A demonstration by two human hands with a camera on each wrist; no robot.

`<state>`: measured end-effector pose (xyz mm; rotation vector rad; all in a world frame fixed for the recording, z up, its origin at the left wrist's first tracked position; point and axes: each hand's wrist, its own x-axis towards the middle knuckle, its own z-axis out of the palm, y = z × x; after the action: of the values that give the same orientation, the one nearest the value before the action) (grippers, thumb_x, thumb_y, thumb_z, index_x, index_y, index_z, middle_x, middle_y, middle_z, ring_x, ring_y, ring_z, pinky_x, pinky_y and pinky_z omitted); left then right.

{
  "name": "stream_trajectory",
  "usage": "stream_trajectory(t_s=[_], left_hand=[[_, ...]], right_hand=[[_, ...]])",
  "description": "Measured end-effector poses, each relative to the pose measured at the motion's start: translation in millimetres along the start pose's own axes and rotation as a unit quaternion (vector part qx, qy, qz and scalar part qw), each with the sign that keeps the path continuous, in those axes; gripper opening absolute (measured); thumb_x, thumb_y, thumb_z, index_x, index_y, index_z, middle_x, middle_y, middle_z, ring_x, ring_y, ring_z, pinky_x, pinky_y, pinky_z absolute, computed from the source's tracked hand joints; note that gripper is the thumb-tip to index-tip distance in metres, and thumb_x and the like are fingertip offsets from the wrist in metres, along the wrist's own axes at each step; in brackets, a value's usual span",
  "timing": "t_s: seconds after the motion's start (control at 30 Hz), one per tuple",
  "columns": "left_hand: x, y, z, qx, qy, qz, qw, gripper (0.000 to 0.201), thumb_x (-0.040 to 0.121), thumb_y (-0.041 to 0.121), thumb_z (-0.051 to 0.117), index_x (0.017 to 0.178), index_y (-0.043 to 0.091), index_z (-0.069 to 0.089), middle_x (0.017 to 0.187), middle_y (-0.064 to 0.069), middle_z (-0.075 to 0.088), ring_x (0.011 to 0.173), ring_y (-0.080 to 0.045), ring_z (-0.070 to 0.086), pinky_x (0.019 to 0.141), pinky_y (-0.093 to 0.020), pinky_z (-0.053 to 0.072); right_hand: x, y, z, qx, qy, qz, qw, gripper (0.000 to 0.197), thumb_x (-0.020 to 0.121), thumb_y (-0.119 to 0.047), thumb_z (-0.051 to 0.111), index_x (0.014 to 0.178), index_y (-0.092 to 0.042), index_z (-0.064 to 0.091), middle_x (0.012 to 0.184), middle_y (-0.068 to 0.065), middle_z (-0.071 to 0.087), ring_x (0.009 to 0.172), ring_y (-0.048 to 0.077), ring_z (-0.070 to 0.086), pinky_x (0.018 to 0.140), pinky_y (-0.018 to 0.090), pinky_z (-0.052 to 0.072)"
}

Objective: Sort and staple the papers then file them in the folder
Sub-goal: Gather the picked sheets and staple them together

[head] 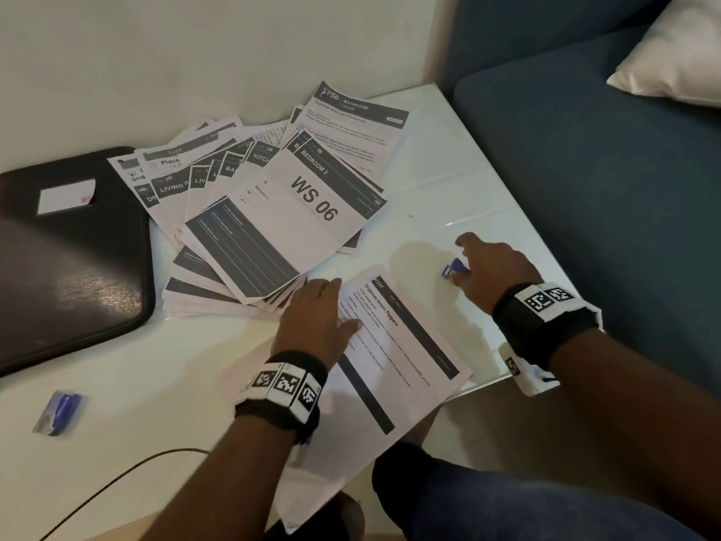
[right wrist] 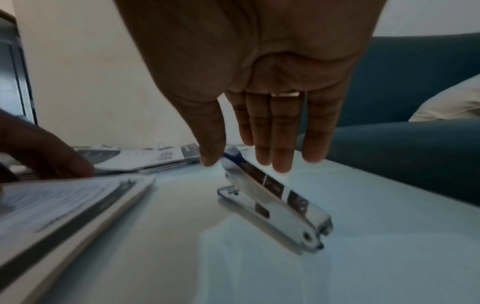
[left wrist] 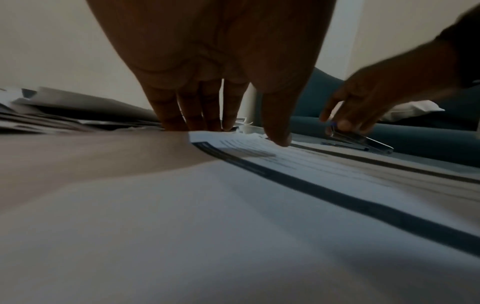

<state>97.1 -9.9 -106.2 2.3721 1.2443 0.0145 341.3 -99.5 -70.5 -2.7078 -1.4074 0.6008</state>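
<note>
A set of printed sheets headed "Organize Green Peppers" (head: 398, 357) (left wrist: 285, 174) (right wrist: 64, 197) lies at the table's near edge and overhangs it. My left hand (head: 316, 318) (left wrist: 233, 123) presses flat on its upper left corner, fingers straight. A small silver and blue stapler (head: 454, 267) (left wrist: 363, 142) (right wrist: 275, 203) rests on the table to the right. My right hand (head: 487, 267) (right wrist: 244, 162) is over its far end, fingers straight just above it and thumb beside its tip. A black folder (head: 70, 247) lies at the left.
A spread pile of printed sheets (head: 273, 212) covers the table's middle, partly over the folder. A small blue packet (head: 60, 411) and a dark cable (head: 117, 478) are near the front left. A blue sofa (head: 624, 169) with a white cushion (head: 675, 52) borders the right.
</note>
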Motion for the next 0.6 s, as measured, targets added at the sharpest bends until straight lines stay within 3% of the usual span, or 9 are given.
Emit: stream_trajectory(t_s=[0.07,0.13,0.2,0.3,0.4,0.6], left_hand=[[6.7,2.0,6.1,0.040,-0.021,-0.005,0.999,0.078,0.085,0.047,0.070,0.146,0.015,0.035,0.146,-0.005,0.042,0.136,-0.026,0.036,0.111,-0.040,0.034],[8.7,1.1,9.4,0.069,-0.023,-0.006,0.997,0.080,0.083,0.048,0.071,0.146,0.015,0.034,0.144,-0.006,0.042,0.134,-0.027,0.037,0.108,-0.041,0.037],[8.4,0.7,10.7,0.081,-0.019,-0.004,0.996,0.077,0.083,0.047,0.071,0.144,0.015,0.038,0.141,-0.007,0.044,0.131,-0.027,0.039,0.105,-0.041,0.039],[5.5,2.4,11.8,0.094,-0.009,0.002,0.995,0.069,0.083,0.046,0.071,0.139,0.013,0.045,0.134,-0.008,0.049,0.126,-0.028,0.043,0.102,-0.041,0.041],[7.1,4.4,11.1,0.092,-0.009,-0.004,0.996,0.068,0.084,0.045,0.071,0.138,0.014,0.046,0.132,-0.008,0.049,0.126,-0.028,0.042,0.101,-0.042,0.041],[20.1,2.4,6.2,0.046,-0.044,-0.048,0.997,0.068,0.081,0.049,0.072,0.136,0.019,0.045,0.131,-0.009,0.048,0.126,-0.029,0.042,0.103,-0.046,0.041]], right_hand=[[-12.6,-2.3,-3.6,0.032,0.053,-0.021,0.998,0.038,0.094,-0.034,0.058,0.127,-0.020,0.047,0.109,0.003,0.066,0.102,0.029,0.060,0.083,0.038,0.051],[-29.8,-5.6,1.5,0.049,0.075,-0.056,0.994,0.029,0.093,-0.032,0.059,0.119,-0.021,0.054,0.103,0.001,0.067,0.098,0.025,0.062,0.081,0.034,0.048],[-47.6,-6.5,15.5,0.043,-0.001,-0.067,0.997,0.024,0.091,-0.038,0.062,0.109,-0.023,0.058,0.101,-0.002,0.067,0.094,0.021,0.061,0.078,0.029,0.045],[-64.6,-3.0,40.3,0.020,-0.130,-0.068,0.989,0.042,0.085,-0.049,0.066,0.117,-0.027,0.052,0.109,-0.004,0.057,0.096,0.017,0.055,0.077,0.028,0.040],[-69.5,-0.9,49.7,0.017,-0.136,-0.075,0.988,0.053,0.083,-0.043,0.071,0.126,-0.027,0.043,0.116,-0.002,0.049,0.102,0.024,0.054,0.077,0.030,0.037],[-71.7,-6.6,50.4,0.034,-0.136,-0.067,0.988,0.056,0.084,-0.032,0.072,0.127,-0.026,0.037,0.121,0.001,0.048,0.103,0.026,0.054,0.078,0.032,0.038]])
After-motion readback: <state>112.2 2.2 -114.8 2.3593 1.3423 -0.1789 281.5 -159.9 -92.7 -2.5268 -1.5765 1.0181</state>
